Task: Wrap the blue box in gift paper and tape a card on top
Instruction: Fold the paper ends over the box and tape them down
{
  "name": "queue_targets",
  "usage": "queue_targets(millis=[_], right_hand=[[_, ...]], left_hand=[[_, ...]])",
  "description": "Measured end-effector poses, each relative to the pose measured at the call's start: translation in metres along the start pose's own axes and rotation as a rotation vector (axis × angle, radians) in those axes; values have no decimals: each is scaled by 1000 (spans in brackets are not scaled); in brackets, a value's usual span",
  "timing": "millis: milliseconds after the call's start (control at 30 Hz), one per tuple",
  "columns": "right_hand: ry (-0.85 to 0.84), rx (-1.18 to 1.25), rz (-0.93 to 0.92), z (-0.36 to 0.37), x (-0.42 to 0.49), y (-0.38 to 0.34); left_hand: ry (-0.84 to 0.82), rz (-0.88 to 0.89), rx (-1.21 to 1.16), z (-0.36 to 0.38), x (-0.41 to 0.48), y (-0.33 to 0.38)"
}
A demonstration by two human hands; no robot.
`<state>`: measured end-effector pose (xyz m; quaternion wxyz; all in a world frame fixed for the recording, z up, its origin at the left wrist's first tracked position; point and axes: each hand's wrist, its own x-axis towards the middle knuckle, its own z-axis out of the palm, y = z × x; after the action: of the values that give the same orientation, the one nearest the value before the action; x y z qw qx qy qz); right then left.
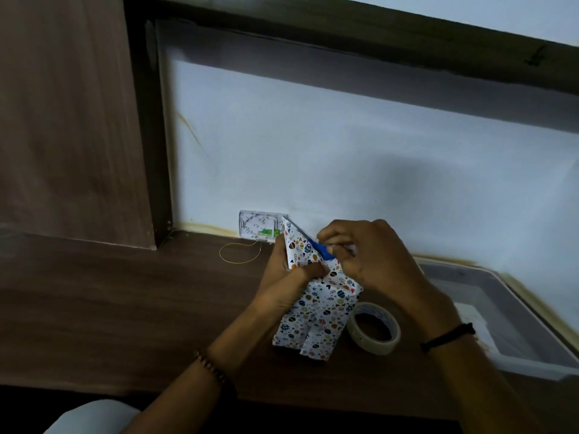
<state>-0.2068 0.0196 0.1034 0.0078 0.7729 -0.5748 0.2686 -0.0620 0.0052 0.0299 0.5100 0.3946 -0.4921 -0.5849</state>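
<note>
The blue box [321, 249] lies on the dark wooden desk, almost wholly covered by white gift paper [316, 317] printed with small coloured shapes. Only a blue corner shows at the far end, where the paper stands up in a pointed flap. My left hand [289, 277] grips the wrapped box from the left, thumb pressing on the paper. My right hand [372, 258] comes from the right, its fingertips pinching the paper fold at the blue corner. A roll of clear tape [374, 328] lies flat just right of the box. A small white card [258, 225] with a green mark leans against the wall behind.
A grey plastic tray [513, 311] sits at the right end of the desk [125, 308]. A loop of thin yellow thread [239, 252] lies near the card. A wooden panel stands at the left, the white wall close behind. Bracelets are on both wrists.
</note>
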Motion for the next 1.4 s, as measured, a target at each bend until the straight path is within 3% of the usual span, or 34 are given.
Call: queue_targets(millis=[500, 800, 1033, 1400], right_hand=[[-209, -480, -107, 5, -22, -30], [-281, -339, -142, 5, -45, -32], [-256, -412, -221, 11, -48, -21], [-101, -181, -225, 5, -50, -10]], left_hand=[[29, 11, 38, -1, 3, -1], [43, 17, 27, -3, 2, -5], [152, 30, 86, 4, -10, 6], [315, 191, 475, 9, -23, 5]])
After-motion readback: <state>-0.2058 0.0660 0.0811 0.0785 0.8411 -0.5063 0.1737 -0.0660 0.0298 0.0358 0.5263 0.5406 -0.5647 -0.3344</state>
